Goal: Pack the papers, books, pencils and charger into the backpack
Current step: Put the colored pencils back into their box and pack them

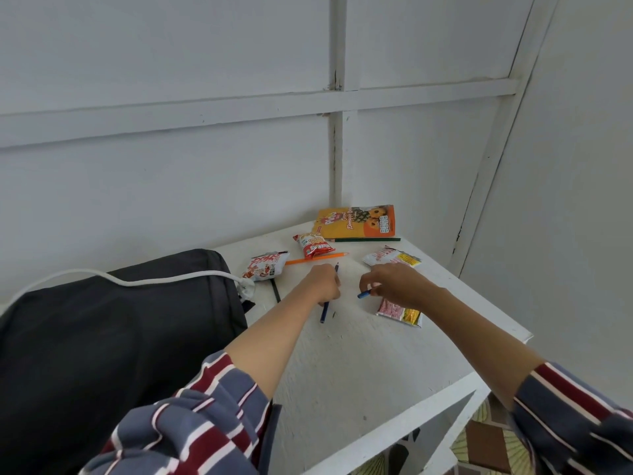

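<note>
On my remote feed I'm seeing both forearms reaching fwd over the white table [359,365], w/ the striped sleeves [205,406] ending near the elbows. The left hand [323,284] is curling into a fist round a dark blue pencil [323,311], knuckles up. The pencil is running slantwise thru the fist, its sharpened tip poking out the far side & its blunt end pointing back toward me, either on the tabletop or just above it; I can't tell which. The right hand [394,282] is hovering palm-down just beside the left, fingertips pinching a lighter blue pencil [364,295], most of which is hiding under the fingers. The two hands are sitting near each other, not touching. The black backpack [120,337] is lying on the left of the table, w/ the white charger cable [137,282] draping across its top & the plug end resting at its right edge. An orange pencil [318,258], a green pencil [366,239] & a black pencil [275,293] are lying loose farther back among snack packets [358,222].
</note>
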Demonstrator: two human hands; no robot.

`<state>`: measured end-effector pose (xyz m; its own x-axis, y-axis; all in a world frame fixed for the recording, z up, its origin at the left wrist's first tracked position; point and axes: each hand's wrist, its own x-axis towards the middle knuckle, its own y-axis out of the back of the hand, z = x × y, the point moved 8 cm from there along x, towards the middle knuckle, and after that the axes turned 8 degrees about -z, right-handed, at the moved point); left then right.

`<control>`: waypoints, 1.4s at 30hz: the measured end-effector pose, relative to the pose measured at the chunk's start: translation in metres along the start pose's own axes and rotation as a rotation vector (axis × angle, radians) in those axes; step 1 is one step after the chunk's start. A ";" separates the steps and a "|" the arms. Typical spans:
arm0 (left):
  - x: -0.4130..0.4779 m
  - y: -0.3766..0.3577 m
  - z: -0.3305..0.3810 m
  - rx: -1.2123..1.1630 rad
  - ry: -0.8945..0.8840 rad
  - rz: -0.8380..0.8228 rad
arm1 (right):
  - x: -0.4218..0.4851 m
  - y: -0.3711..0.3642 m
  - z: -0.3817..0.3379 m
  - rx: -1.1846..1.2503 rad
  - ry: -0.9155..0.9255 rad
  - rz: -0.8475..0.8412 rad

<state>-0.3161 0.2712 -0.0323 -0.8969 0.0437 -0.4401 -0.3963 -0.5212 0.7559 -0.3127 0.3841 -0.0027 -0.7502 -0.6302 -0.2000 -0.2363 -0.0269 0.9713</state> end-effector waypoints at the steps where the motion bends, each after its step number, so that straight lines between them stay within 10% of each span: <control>1: -0.002 0.000 0.000 -0.008 0.004 -0.002 | -0.002 0.000 -0.002 0.022 0.008 -0.006; 20: -0.043 0.010 -0.021 -0.184 0.101 0.048 | -0.023 0.017 -0.041 0.384 0.095 -0.001; 42: -0.197 0.108 -0.104 -0.567 -0.100 0.526 | 0.006 0.073 -0.153 0.957 0.327 0.338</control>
<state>-0.1619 0.1175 0.0859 -0.9632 -0.2676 -0.0261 0.2230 -0.8495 0.4781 -0.2402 0.2593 0.0864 -0.6990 -0.6725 0.2432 -0.5406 0.7196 0.4358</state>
